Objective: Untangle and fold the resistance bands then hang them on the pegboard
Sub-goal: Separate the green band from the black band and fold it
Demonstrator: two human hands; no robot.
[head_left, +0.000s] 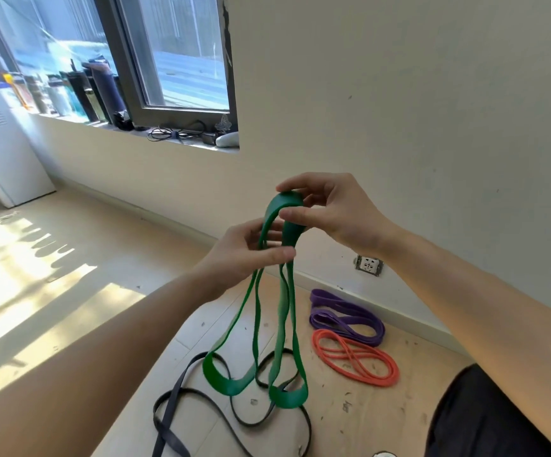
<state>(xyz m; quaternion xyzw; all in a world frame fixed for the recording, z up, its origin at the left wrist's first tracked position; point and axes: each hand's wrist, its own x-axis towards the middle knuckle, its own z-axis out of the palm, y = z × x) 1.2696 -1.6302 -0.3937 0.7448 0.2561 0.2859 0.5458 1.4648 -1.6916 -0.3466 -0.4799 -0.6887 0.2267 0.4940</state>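
Note:
A green resistance band (280,324) hangs doubled in front of me, its two lower loops dangling just above the floor. My right hand (333,212) pinches the folded top of the green band between thumb and fingers. Just below it, my left hand (251,252) grips the hanging strands with thumb across them. On the floor lie a black band (201,394) spread in loose loops, a coiled purple band (346,318) and a coiled orange band (356,357). No pegboard is in view.
A cream wall with a socket (369,265) stands close behind the bands. A window sill (168,136) at upper left holds bottles and cables. A white cabinet (0,153) is at far left. My dark-clothed leg (485,420) is at lower right.

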